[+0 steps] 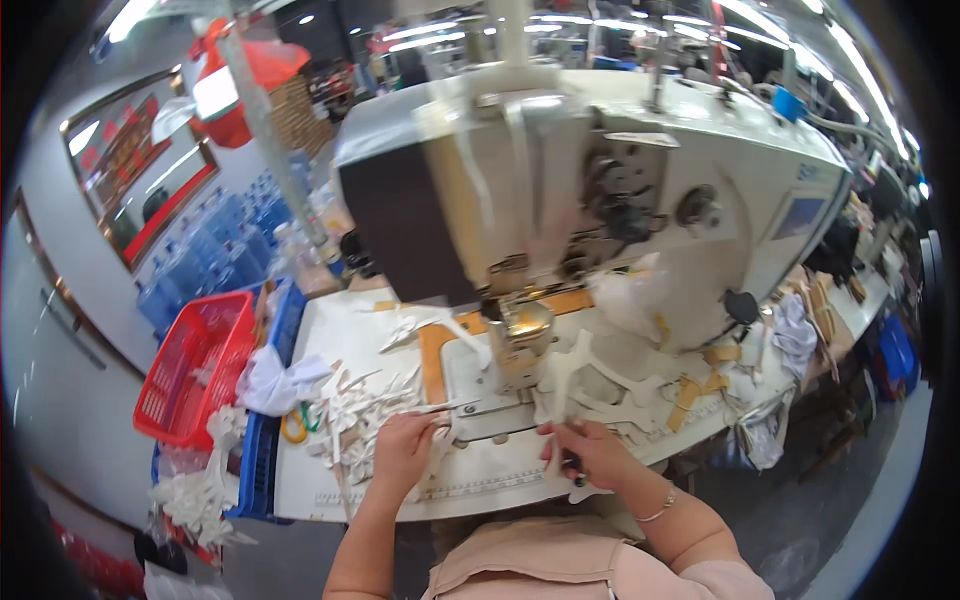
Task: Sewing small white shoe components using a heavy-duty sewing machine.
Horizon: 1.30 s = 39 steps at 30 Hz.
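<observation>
A large white industrial sewing machine (740, 235) stands before me, its needle area (520, 335) over the work table (330, 325). My left hand (402, 452) is closed in a pinch left of the needle plate (495, 408), with a thin white strip (445, 406) at its fingertips. My right hand (598, 455) is closed around the lower end of a white cut piece (559, 400), right of the plate. A small dark object with a green tip (579, 478) shows under that hand; its kind is unclear. White branching cut-outs (600, 370) lie beyond my right hand.
White scraps (360, 420) are heaped at the left. A blue crate (262, 440) and a red basket (170, 385) stand beside the table's left edge. Tan strips (690, 398) and a clear plastic bag (762, 440) lie at the right. A ruler scale (480, 484) runs along the front edge.
</observation>
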Each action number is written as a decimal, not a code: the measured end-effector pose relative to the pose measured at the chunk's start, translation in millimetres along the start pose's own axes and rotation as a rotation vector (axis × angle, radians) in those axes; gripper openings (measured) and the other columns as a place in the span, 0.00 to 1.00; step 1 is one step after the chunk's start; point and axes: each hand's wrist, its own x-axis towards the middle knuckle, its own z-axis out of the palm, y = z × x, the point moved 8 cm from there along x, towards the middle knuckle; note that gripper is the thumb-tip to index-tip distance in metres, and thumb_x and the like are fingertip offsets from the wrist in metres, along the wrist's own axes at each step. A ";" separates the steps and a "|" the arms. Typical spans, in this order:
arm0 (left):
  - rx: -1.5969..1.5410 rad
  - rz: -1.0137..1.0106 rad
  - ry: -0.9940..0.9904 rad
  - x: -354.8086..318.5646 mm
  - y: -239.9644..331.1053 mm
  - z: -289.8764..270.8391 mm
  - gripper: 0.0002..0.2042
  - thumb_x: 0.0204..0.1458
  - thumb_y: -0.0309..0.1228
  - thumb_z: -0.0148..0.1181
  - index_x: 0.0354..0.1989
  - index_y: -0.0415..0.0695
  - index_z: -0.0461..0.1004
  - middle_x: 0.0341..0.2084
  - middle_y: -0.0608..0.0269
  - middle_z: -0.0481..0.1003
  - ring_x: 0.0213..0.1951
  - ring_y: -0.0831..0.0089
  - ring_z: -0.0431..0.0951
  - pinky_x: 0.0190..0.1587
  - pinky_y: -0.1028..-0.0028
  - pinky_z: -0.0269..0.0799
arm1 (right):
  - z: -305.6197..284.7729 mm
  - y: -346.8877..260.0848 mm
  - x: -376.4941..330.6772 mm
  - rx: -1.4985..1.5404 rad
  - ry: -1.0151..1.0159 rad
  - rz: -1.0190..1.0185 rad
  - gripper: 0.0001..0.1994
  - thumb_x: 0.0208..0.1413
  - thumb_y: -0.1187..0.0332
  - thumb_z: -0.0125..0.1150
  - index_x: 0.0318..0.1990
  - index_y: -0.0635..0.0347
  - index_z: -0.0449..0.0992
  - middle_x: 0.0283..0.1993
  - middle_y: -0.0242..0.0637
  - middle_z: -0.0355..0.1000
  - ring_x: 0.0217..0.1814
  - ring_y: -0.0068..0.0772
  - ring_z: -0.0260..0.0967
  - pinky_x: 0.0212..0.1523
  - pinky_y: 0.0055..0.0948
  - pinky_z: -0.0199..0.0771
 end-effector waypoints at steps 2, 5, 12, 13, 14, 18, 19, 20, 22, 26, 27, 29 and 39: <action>0.009 -0.013 0.167 3.4 9.0 -12.6 0.06 0.45 0.22 0.61 0.33 0.42 0.78 0.28 0.58 0.77 0.34 0.62 0.77 0.36 0.70 0.71 | 5.9 0.5 9.3 -0.051 -0.040 -0.074 0.14 0.62 0.63 0.48 0.49 0.63 0.69 0.32 0.35 0.73 0.18 0.18 0.59 0.18 0.17 0.60; -0.082 -0.009 0.124 8.6 43.7 -6.9 0.08 0.42 0.18 0.62 0.33 0.42 0.78 0.25 0.58 0.76 0.26 0.68 0.76 0.29 0.74 0.72 | -0.5 3.3 17.0 -0.082 -0.034 -0.078 0.14 0.60 0.66 0.51 0.51 0.62 0.68 0.33 0.34 0.74 0.19 0.18 0.59 0.18 0.18 0.60; -0.349 0.218 -0.161 22.8 149.0 63.5 0.08 0.44 0.19 0.62 0.34 0.40 0.77 0.26 0.60 0.77 0.29 0.71 0.78 0.30 0.77 0.72 | -68.1 -58.5 -28.2 -0.379 0.326 -0.419 0.13 0.56 0.69 0.55 0.46 0.66 0.74 0.35 0.31 0.76 0.30 0.15 0.70 0.23 0.17 0.66; -0.426 0.087 -0.248 22.3 145.0 82.1 0.09 0.45 0.19 0.62 0.36 0.40 0.76 0.26 0.60 0.77 0.29 0.73 0.79 0.30 0.78 0.72 | -69.5 -56.8 -37.3 -0.394 0.272 -0.351 0.13 0.56 0.69 0.55 0.46 0.66 0.74 0.34 0.31 0.76 0.30 0.15 0.70 0.23 0.16 0.65; -0.500 -0.045 -0.341 17.9 140.8 101.3 0.10 0.46 0.20 0.62 0.37 0.40 0.75 0.27 0.59 0.77 0.29 0.74 0.79 0.30 0.79 0.73 | -63.8 -59.7 -51.8 -0.405 0.223 -0.282 0.13 0.56 0.68 0.55 0.45 0.67 0.74 0.33 0.32 0.76 0.30 0.15 0.70 0.23 0.15 0.65; -0.508 0.037 -0.457 -1.2 163.1 140.3 0.18 0.46 0.26 0.64 0.46 0.41 0.68 0.28 0.58 0.77 0.29 0.74 0.79 0.32 0.77 0.74 | -67.8 -39.1 -76.1 -0.426 0.122 -0.353 0.06 0.50 0.74 0.62 0.35 0.65 0.76 0.28 0.31 0.74 0.27 0.18 0.69 0.27 0.18 0.68; -0.498 0.036 -0.527 -6.3 167.6 142.4 0.17 0.48 0.29 0.63 0.46 0.42 0.68 0.30 0.58 0.77 0.31 0.71 0.79 0.33 0.75 0.74 | -74.6 -44.6 -91.6 -0.472 0.153 -0.267 0.05 0.50 0.74 0.62 0.34 0.65 0.76 0.27 0.31 0.74 0.28 0.20 0.69 0.30 0.19 0.69; -0.487 0.028 -0.590 -10.5 169.1 143.8 0.16 0.50 0.32 0.61 0.47 0.43 0.69 0.32 0.59 0.76 0.33 0.68 0.78 0.35 0.72 0.74 | -96.7 -36.0 -105.2 -0.558 0.172 -0.209 0.05 0.49 0.73 0.62 0.33 0.64 0.77 0.28 0.31 0.74 0.29 0.19 0.69 0.31 0.19 0.69; -0.327 0.255 -0.414 -4.4 168.6 123.7 0.13 0.47 0.31 0.63 0.41 0.44 0.73 0.34 0.59 0.76 0.34 0.64 0.77 0.36 0.70 0.73 | -130.7 -30.1 -143.3 -0.874 0.144 -0.111 0.11 0.43 0.69 0.68 0.35 0.61 0.78 0.29 0.35 0.74 0.29 0.22 0.69 0.31 0.23 0.70; -0.169 0.060 -0.103 9.7 94.7 78.7 0.07 0.43 0.27 0.65 0.32 0.44 0.76 0.24 0.61 0.75 0.29 0.63 0.74 0.31 0.68 0.69 | -170.4 -29.3 -183.0 -0.817 0.529 -0.181 0.08 0.41 0.73 0.67 0.32 0.63 0.79 0.27 0.37 0.73 0.26 0.24 0.69 0.28 0.23 0.68; -0.133 -0.017 -0.057 6.6 77.3 66.0 0.07 0.43 0.26 0.65 0.31 0.43 0.76 0.24 0.60 0.75 0.27 0.65 0.75 0.31 0.70 0.69 | -160.8 -30.6 -166.3 -0.735 0.523 -0.164 0.07 0.42 0.74 0.66 0.31 0.65 0.78 0.26 0.37 0.73 0.26 0.24 0.69 0.28 0.23 0.68; -0.078 -0.129 -0.027 0.6 58.8 44.9 0.06 0.43 0.24 0.65 0.31 0.41 0.76 0.22 0.59 0.74 0.25 0.68 0.75 0.30 0.72 0.69 | -124.6 -45.8 -120.1 -0.857 0.477 -0.201 0.05 0.46 0.74 0.63 0.30 0.66 0.78 0.24 0.39 0.74 0.24 0.26 0.69 0.27 0.25 0.68; 0.187 -0.215 0.101 -36.4 14.4 -11.9 0.06 0.42 0.26 0.64 0.30 0.43 0.76 0.23 0.61 0.73 0.29 0.61 0.72 0.33 0.65 0.67 | 10.2 -69.0 24.9 -1.547 0.236 -0.762 0.08 0.44 0.74 0.56 0.34 0.54 0.76 0.43 0.32 0.70 0.47 0.39 0.66 0.39 0.34 0.73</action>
